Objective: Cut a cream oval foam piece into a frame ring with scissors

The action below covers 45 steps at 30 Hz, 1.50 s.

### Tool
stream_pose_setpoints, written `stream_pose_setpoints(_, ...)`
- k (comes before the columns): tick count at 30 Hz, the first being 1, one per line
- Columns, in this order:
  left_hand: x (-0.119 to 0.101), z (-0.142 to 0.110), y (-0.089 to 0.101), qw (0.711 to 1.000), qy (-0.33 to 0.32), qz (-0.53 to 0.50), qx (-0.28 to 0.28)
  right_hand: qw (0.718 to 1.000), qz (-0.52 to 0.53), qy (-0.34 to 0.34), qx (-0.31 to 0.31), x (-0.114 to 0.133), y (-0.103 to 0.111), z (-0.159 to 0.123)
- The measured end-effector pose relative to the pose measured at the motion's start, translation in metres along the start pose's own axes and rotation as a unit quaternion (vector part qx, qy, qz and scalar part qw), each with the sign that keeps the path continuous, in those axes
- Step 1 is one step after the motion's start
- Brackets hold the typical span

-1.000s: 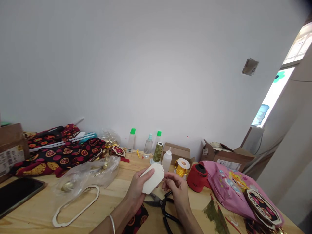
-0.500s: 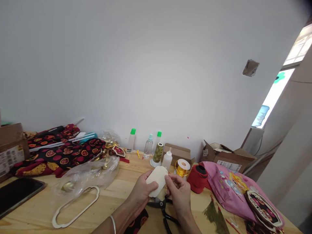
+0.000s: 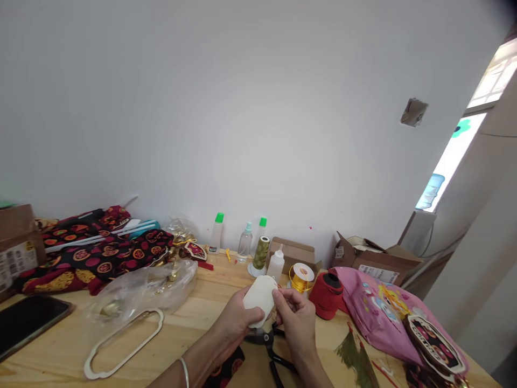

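Both my hands hold a cream oval tag-shaped piece (image 3: 260, 299) above the wooden table (image 3: 189, 328). My left hand (image 3: 236, 320) grips its lower left side with curled fingers. Pinching the piece's right edge is my right hand (image 3: 297, 318), fingers closed. Black scissors (image 3: 270, 350) lie on the table just under my hands. A scrap of red-patterned fabric (image 3: 224, 369) shows below my left wrist.
A cream oval frame (image 3: 121, 342), a clear plastic bag (image 3: 145, 291), patterned fabric (image 3: 97, 253) and a phone (image 3: 24, 320) lie left. Bottles (image 3: 218, 231), thread spools (image 3: 262, 252), gold wire (image 3: 302, 276), red spool (image 3: 326, 295), pink bag (image 3: 383, 315) and boxes (image 3: 375, 256) stand behind and right.
The cream piece has been turned and drawn in closer between my hands; my right hand came up to pinch its right edge.
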<state>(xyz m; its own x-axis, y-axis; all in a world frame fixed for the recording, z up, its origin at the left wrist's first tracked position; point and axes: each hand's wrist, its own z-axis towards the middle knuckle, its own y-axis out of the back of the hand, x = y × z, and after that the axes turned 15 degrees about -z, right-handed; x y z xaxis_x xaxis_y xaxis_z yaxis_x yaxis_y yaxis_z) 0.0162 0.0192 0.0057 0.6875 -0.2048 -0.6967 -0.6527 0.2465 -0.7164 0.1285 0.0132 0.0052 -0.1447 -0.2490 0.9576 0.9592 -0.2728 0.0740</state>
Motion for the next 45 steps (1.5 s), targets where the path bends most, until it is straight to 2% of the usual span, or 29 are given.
stream_pose_setpoints(4,0.002,0.001,0.003,0.999,0.006,-0.03,0.045,1.0,0.004,0.006,-0.005,-0.001,0.001,0.002)
stream_pose_setpoints(11,0.002,0.001,0.004,0.999,0.019,-0.019,0.024,1.0,0.009,0.0,0.006,0.003,0.0,0.0)
stream_pose_setpoints(15,-0.002,-0.001,0.002,0.995,0.021,-0.051,0.08,1.0,0.017,-0.012,-0.007,0.002,0.001,0.002)
stream_pose_setpoints(18,-0.003,-0.001,0.006,0.989,0.06,-0.071,0.113,0.999,0.038,-0.015,-0.022,0.0,0.006,0.005)
stream_pose_setpoints(23,-0.005,-0.001,0.016,0.978,0.142,-0.062,0.139,0.989,0.119,-0.007,-0.086,-0.006,0.016,0.012)
stream_pose_setpoints(26,-0.008,-0.003,0.013,0.982,0.139,-0.012,0.125,0.988,0.128,-0.007,-0.091,-0.008,0.018,0.014)
stream_pose_setpoints(30,-0.006,-0.002,0.008,0.988,0.106,0.109,0.029,0.993,0.096,0.001,-0.073,-0.006,0.015,0.012)
stream_pose_setpoints(32,-0.002,0.001,0.008,0.987,0.091,0.133,0.0,0.995,0.07,-0.001,-0.065,-0.004,0.014,0.01)
stream_pose_setpoints(36,0.002,0.005,0.01,0.987,0.076,0.143,-0.002,0.996,0.041,-0.001,-0.074,0.0,0.012,0.009)
stream_pose_setpoints(40,-0.004,0.001,0.008,0.987,0.075,0.141,0.017,0.996,0.03,0.004,-0.088,0.001,0.012,0.009)
stream_pose_setpoints(45,-0.008,-0.002,0.007,0.989,0.075,0.12,0.049,0.997,0.02,0.013,-0.077,0.0,0.012,0.007)
